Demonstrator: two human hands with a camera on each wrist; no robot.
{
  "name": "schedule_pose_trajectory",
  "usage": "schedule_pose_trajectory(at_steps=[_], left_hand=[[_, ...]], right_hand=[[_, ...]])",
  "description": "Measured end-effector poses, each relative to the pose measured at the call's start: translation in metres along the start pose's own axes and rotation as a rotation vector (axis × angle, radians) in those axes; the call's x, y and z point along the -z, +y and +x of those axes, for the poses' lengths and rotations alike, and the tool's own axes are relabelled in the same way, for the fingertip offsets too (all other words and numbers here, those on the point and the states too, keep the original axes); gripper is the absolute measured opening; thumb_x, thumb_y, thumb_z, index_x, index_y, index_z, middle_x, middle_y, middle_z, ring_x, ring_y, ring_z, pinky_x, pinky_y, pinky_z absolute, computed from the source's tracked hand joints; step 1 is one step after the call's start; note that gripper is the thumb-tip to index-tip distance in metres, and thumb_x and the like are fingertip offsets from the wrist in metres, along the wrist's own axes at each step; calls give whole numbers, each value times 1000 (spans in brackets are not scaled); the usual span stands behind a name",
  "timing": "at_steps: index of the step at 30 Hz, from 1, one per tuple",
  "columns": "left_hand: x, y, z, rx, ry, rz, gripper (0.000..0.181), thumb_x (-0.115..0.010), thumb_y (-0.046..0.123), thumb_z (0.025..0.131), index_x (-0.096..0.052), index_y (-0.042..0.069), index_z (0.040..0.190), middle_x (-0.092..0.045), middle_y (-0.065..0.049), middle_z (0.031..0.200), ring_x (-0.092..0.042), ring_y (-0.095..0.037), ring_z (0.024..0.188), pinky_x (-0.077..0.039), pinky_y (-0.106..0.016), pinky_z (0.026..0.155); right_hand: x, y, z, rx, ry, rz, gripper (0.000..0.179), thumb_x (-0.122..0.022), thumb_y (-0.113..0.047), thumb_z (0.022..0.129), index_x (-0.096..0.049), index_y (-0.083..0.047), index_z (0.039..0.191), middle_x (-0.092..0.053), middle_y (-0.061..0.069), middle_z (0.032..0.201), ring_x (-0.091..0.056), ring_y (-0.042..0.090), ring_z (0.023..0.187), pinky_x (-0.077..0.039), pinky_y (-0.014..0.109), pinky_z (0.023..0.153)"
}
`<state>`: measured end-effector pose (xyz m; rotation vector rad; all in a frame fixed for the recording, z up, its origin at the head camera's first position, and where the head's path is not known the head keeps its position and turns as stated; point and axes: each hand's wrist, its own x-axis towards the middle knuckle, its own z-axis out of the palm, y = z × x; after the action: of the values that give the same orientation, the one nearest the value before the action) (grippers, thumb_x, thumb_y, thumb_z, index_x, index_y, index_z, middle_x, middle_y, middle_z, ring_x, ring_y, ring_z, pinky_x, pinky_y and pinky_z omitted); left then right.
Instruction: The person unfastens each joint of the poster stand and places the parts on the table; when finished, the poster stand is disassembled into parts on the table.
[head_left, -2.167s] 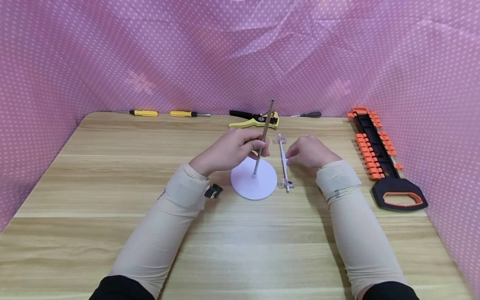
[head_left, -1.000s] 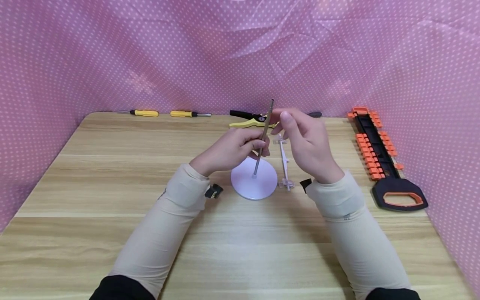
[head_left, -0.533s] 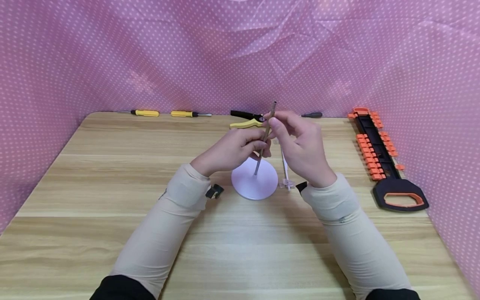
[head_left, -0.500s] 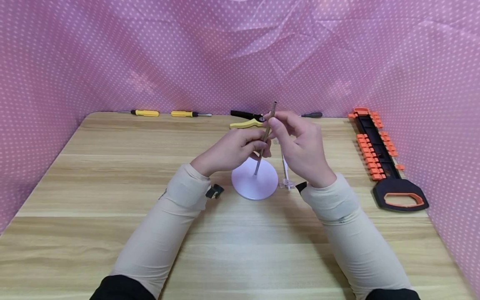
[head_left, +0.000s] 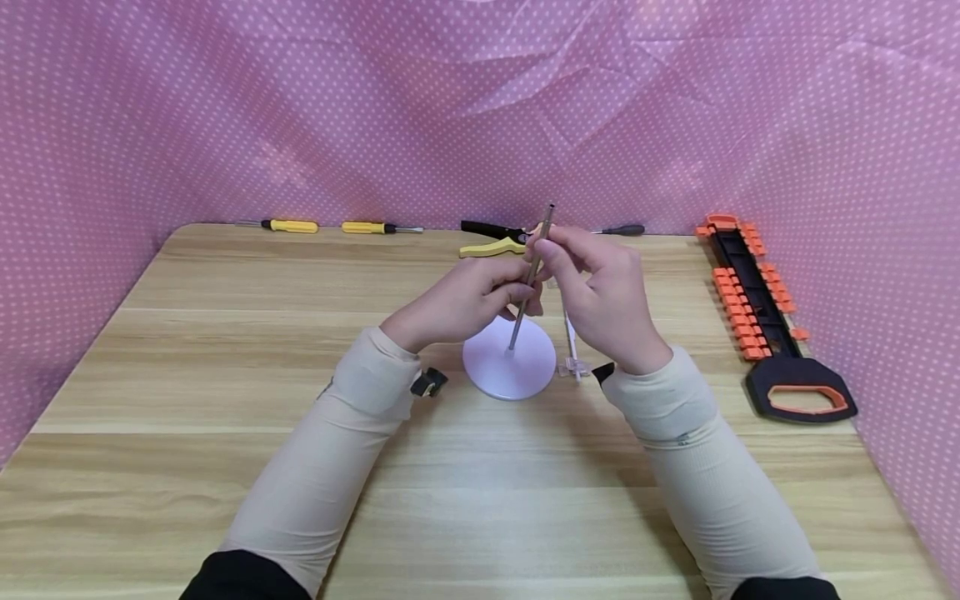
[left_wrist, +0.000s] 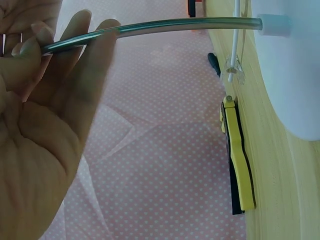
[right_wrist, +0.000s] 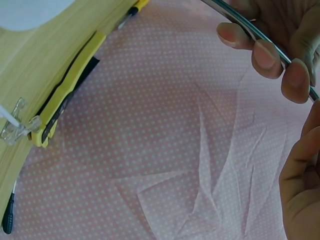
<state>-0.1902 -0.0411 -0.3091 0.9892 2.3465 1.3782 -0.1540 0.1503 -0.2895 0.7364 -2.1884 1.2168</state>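
A slim metal rod rises from a white round base on the table, leaning slightly right. My left hand holds the rod around its middle, thumb and fingers on either side. Higher up, my right hand pinches the rod just below its tip. A white collar joins rod and base in the left wrist view. To the right of the base lies a thin white bar with clear plastic clips; my right hand hides its upper part in the head view.
Wire strippers with yellow and black handles lie at the table's back edge. Two yellow screwdrivers are left of them, a dark-handled screwdriver right. A black and orange rack with a handle lies far right. Pink dotted cloth surrounds the table.
My right hand has left the white bar on the table, risen to the rod and pinched its upper part. The rod's tip has shifted slightly right. My left hand keeps its hold.
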Motion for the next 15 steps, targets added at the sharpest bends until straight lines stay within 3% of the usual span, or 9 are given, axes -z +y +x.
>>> schedule_pose_trajectory(at_steps=[5, 11, 15], left_hand=[[2, -5, 0, 3, -55, 111, 18, -56, 15, 111, -73, 11, 110, -77, -1, 102, -69, -14, 95, -60, -32, 85], [2, -18, 2, 23, -157, 166, 18, -58, 17, 110, -76, 13, 111, -76, 0, 107, -68, -14, 106, -54, -36, 102], [0, -28, 4, 42, -207, 217, 18, -61, 19, 109, -77, 11, 114, -76, 0, 110, -68, -16, 111, -54, -39, 104]], right_hand=[[1, -1, 1, -11, -14, 15, 17, -66, -8, 105, -78, 3, 109, -80, 12, 97, -74, 20, 78, -57, 17, 76], [2, -2, 0, -33, -26, 40, 17, -64, -7, 106, -78, 2, 107, -79, 12, 98, -74, 20, 78, -60, 20, 74], [3, -2, 1, -32, -29, 38, 17, -64, -7, 106, -79, 2, 107, -80, 11, 99, -75, 21, 78, -62, 23, 74]])
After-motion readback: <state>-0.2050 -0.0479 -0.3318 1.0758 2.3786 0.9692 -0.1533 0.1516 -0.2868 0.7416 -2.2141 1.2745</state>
